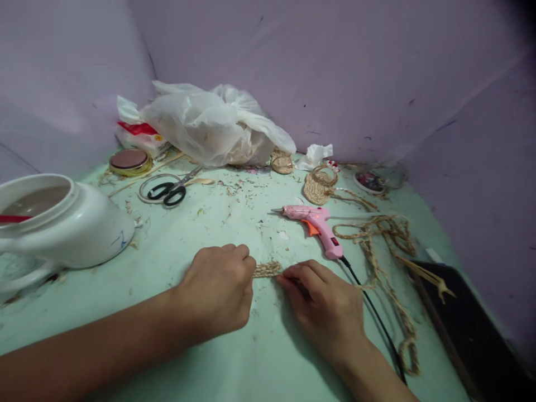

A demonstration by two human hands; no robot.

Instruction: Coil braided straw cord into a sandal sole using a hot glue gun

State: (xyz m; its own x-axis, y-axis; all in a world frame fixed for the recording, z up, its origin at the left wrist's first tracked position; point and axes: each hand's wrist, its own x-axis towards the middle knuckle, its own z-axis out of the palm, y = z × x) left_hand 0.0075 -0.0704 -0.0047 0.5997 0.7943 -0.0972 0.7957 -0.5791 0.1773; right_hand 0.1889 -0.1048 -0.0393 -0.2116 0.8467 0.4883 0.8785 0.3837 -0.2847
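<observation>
Between my two hands, low over the pale green table, is a small piece of braided straw cord. My left hand is closed on its left end, knuckles up, hiding that part. With thumb and fingers pinched together, my right hand grips the right end. A long braided straw cord trails on the table beyond my right hand. Just past that hand lies a pink glue gun on its side, nozzle to the left, an orange trigger beneath it.
A white pot stands at left, near black-handled scissors and a round tin. At the back sit a plastic bag, woven straw pieces and a small dish. A dark flat object lies at right.
</observation>
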